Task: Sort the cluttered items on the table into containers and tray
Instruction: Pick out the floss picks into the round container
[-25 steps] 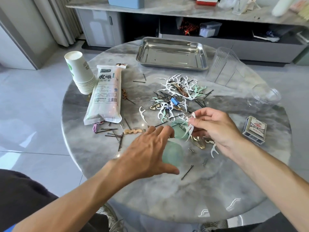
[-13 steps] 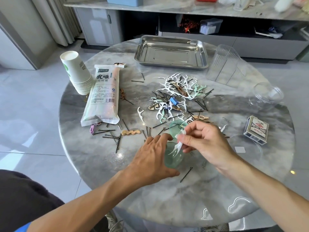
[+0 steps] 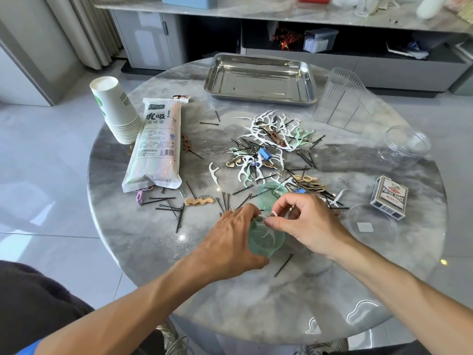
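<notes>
Head view: the left hand (image 3: 230, 242) curls round the green plastic cup (image 3: 266, 239), steadying it on the marble table (image 3: 230, 303). The right hand (image 3: 304, 221) pinches white floss picks (image 3: 267, 233) directly over the cup's mouth, their long ends pointing down inside it, so release looks like the next step.

it looked to me like a home living room. beyond my fingers sat a round marble table (image 3: 158, 254), and farther past them a long low media cabinet (image 3: 358, 60) with a marble top, an open shelf of household odds and ends and grey doors. up to the left of my fingers pale curtains (image 3: 84, 29) hung down to a glossy grey tiled floor (image 3: 38, 175).
</notes>
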Demonstrator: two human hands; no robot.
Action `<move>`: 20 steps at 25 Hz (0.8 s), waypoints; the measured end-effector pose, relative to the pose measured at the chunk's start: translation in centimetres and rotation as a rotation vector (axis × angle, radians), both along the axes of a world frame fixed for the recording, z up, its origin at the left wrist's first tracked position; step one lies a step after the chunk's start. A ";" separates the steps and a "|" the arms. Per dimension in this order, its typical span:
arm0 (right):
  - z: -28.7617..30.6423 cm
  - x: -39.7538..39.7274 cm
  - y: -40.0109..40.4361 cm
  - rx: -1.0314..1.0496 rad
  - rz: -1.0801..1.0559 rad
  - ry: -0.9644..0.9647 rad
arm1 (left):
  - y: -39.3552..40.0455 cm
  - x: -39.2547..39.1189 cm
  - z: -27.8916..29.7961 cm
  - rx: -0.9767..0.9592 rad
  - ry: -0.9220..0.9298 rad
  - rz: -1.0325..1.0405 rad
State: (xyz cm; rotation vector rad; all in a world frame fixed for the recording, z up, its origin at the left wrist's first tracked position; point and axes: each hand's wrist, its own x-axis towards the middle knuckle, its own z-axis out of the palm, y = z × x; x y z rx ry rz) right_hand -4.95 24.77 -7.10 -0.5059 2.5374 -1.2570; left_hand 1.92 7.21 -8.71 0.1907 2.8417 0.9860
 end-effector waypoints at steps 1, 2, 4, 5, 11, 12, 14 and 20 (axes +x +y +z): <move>-0.1 0.0 0.0 -0.002 0.007 -0.006 | 0.0 0.0 0.0 0.002 -0.007 0.000; -0.1 0.0 0.0 0.001 0.012 -0.005 | 0.0 0.1 0.0 0.001 -0.015 0.002; -0.2 0.0 0.0 0.015 0.012 -0.004 | 0.0 0.0 -0.1 -0.004 -0.032 0.005; -0.3 0.0 0.0 0.015 0.011 -0.005 | 0.0 0.0 -0.1 -0.007 -0.038 0.004; 1.0 -1.0 -0.1 0.083 0.087 0.100 | -0.1 -0.1 -0.1 0.003 -0.031 -0.007; 1.3 -1.2 -0.2 0.106 0.120 0.106 | -0.1 -0.1 0.0 0.000 -0.033 -0.010; 1.4 -1.4 -0.7 0.176 0.166 0.127 | 0.0 -0.1 0.0 -0.004 -0.043 -0.017; 1.6 -1.7 -0.8 0.081 0.081 0.199 | -3.9 -2.3 3.1 0.053 -0.327 -0.143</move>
